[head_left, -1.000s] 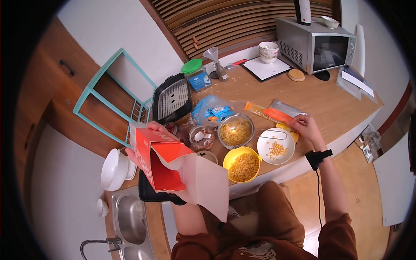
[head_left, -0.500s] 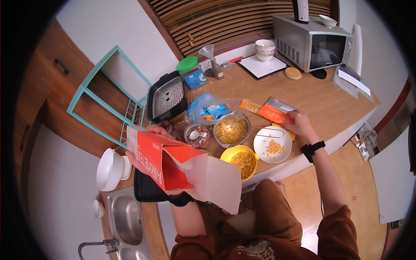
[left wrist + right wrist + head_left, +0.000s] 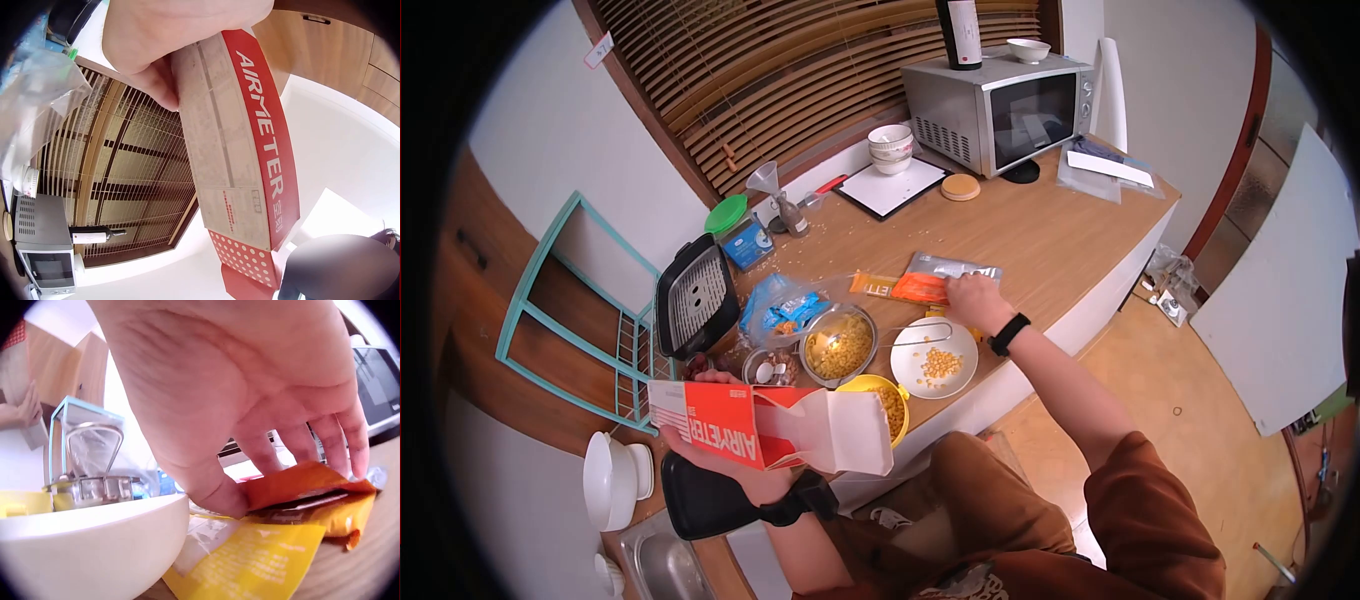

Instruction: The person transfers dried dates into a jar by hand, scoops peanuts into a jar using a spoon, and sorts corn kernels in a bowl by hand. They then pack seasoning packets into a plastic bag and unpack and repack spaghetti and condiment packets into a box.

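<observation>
My left hand [image 3: 169, 31] grips a red-and-white cardboard box [image 3: 720, 425] marked AIRMETER, with its flap end open toward the right. On the counter, my right hand [image 3: 977, 300] pinches an orange packet [image 3: 922, 288] between thumb and fingers. The packet's torn-looking mouth gapes in the right wrist view. Beneath it lies a yellow packet [image 3: 250, 562]. Beside the right hand is a white plate [image 3: 905, 372] with scattered yellow kernels. A metal strainer [image 3: 804, 360] and a yellow bowl [image 3: 900, 437], both holding yellow pieces, stand to its left. The box partly covers the bowl.
A silver microwave [image 3: 950, 100] stands at the back right, near a clipboard [image 3: 905, 193] with stacked bowls [image 3: 891, 148]. A grill pan [image 3: 700, 285] and a turquoise rack [image 3: 550, 313] are at left. Below are a white pot [image 3: 608, 480], a black tray [image 3: 700, 500] and a sink [image 3: 662, 560].
The head view has turned right, moving the counter leftward in it. The box has tilted to lie more level, its flap pointing right. My right hand stays at the orange packet.
</observation>
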The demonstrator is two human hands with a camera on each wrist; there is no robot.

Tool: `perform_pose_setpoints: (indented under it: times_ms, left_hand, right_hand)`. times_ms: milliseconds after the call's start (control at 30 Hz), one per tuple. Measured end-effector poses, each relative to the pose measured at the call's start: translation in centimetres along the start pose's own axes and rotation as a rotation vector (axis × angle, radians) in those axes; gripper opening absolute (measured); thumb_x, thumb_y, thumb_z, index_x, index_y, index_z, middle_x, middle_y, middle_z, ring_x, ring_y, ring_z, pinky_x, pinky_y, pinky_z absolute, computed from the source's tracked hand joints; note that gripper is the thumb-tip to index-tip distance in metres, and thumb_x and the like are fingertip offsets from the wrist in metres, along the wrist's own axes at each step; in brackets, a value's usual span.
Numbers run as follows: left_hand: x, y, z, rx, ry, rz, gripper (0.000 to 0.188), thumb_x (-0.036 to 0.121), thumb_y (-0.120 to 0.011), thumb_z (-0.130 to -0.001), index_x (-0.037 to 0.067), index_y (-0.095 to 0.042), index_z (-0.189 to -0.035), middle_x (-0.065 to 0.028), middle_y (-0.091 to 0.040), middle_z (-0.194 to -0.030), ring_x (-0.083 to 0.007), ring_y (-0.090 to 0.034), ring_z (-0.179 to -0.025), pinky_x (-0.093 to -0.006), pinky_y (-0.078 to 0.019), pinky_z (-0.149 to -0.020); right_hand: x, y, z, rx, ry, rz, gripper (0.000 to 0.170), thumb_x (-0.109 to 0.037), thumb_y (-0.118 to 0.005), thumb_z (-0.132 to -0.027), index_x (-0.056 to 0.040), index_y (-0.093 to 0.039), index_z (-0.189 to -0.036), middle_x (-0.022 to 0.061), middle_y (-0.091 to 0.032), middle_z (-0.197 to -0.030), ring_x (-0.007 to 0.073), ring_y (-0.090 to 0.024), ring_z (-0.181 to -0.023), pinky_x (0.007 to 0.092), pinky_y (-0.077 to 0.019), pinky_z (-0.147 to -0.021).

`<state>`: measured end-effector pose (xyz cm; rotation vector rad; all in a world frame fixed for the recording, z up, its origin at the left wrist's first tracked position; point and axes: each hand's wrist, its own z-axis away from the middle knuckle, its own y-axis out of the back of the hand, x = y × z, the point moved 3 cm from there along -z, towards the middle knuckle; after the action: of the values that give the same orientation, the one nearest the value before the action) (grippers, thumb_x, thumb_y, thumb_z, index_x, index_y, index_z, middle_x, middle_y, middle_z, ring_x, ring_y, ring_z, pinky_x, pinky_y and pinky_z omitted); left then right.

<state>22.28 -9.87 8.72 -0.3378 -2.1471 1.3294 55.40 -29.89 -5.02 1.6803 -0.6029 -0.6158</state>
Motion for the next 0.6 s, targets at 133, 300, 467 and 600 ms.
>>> perform_pose_setpoints:
  times_ms: [133, 300, 467, 600]
  left_hand:
    - [-0.3, 0.8, 0.2, 0.044, -0.096, -0.255, 0.068, 0.061, -0.036, -0.099, 0.001, -0.053, -0.126, -0.0168, -0.062, -0.106, -0.0258, -0.062, -0.099, -0.0383, -0.0570, -0.083]
    - [0.1, 0.2, 0.7, 0.109, -0.064, -0.143, 0.065, 0.060, -0.037, -0.099, 0.001, -0.057, -0.115, -0.0149, -0.062, -0.101, -0.0239, -0.062, -0.097, -0.0351, -0.0563, -0.081]
    - [0.8, 2.0, 0.6, 0.023, -0.075, -0.208, 0.066, 0.062, -0.044, -0.097, -0.001, -0.057, -0.107, -0.0142, -0.059, -0.101, -0.0244, -0.059, -0.095, -0.0344, -0.0537, -0.082]
    - [0.8, 2.3, 1.0, 0.059, -0.073, -0.244, 0.067, 0.063, -0.043, -0.097, -0.001, -0.057, -0.108, -0.0146, -0.059, -0.102, -0.0242, -0.059, -0.095, -0.0346, -0.0539, -0.082]
  right_hand:
    - [-0.6, -0.4, -0.7, 0.239, 0.139, 0.129, 0.020, -0.024, -0.057, -0.089, -0.0094, -0.070, -0.089, 0.0127, -0.070, -0.076, 0.0264, -0.071, -0.073, 0.0408, -0.0533, -0.064]
    - [1.9, 1.9, -3.1, -0.082, -0.116, -0.162, 0.030, -0.028, -0.067, -0.085, -0.0031, -0.074, -0.100, 0.0200, -0.074, -0.097, 0.0334, -0.073, -0.092, 0.0433, -0.0573, -0.081]
    - [6.6, 1.2, -4.5, -0.185, -0.266, -0.448, 0.050, -0.041, -0.075, -0.077, -0.0012, -0.072, -0.106, 0.0237, -0.072, -0.106, 0.0366, -0.070, -0.101, 0.0425, -0.0557, -0.087]
    - [6.9, 1.9, -4.6, -0.188, -0.174, -0.266, 0.058, -0.048, -0.073, -0.083, -0.0012, -0.070, -0.116, 0.0235, -0.070, -0.114, 0.0353, -0.068, -0.107, 0.0406, -0.0537, -0.092]
